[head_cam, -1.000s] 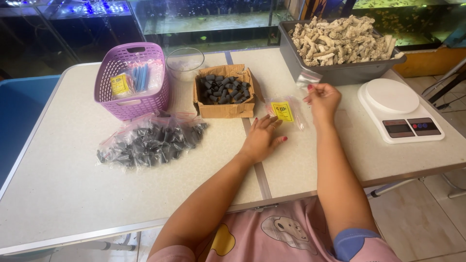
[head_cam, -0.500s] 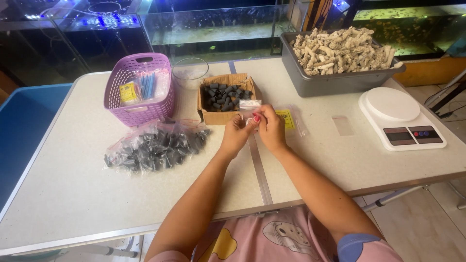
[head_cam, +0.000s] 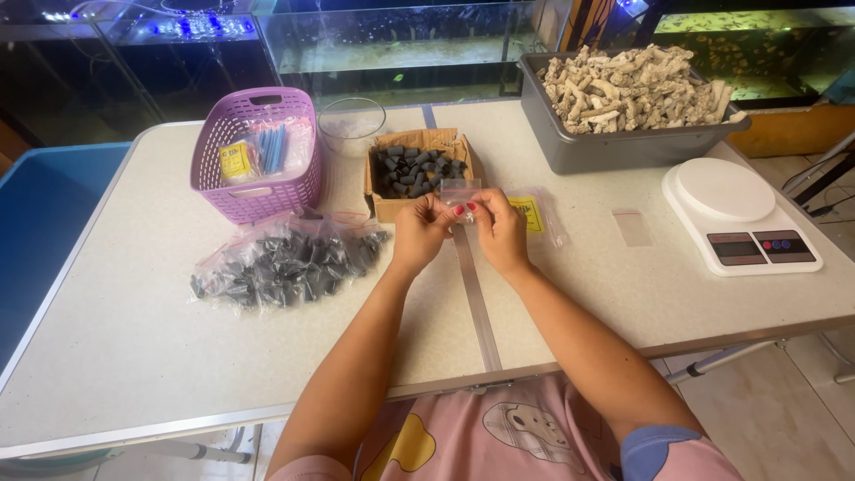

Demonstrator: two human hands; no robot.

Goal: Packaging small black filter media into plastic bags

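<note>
- Above the middle seam of the white folding surface (head_cam: 134, 356), in the head view, both hands are meeting: the left hand (head_cam: 419, 233) and the right hand (head_cam: 500, 230) are each pinching an edge of a small clear bag (head_cam: 460, 193) between thumb and fingertips, fingers narrowly closed on it.
- The small clear bag is being held just off the surface, directly in front of a cardboard box (head_cam: 383, 207) that is holding dark cylindrical pieces (head_cam: 419, 171).
- Just right of the right hand, a clear packet with a yellow label (head_cam: 533, 215) is lying flat, and a further empty clear bag (head_cam: 632, 226) is lying near a white kitchen scale (head_cam: 739, 214).
- Left of the left hand, a pile of sealed bags of dark pieces (head_cam: 285, 260) is resting on the surface, touching the foot of a purple plastic basket (head_cam: 258, 191).
- Behind the box, a clear round bowl (head_cam: 352, 125) is standing beside the basket.
- At the far right, a grey tub (head_cam: 614, 147) is sitting heaped with pale coral-like chunks (head_cam: 632, 85).
- Beyond the far edge, glass aquarium tanks (head_cam: 401, 44) are lining the background, and a blue bin (head_cam: 44, 214) is standing to the left of the surface.
</note>
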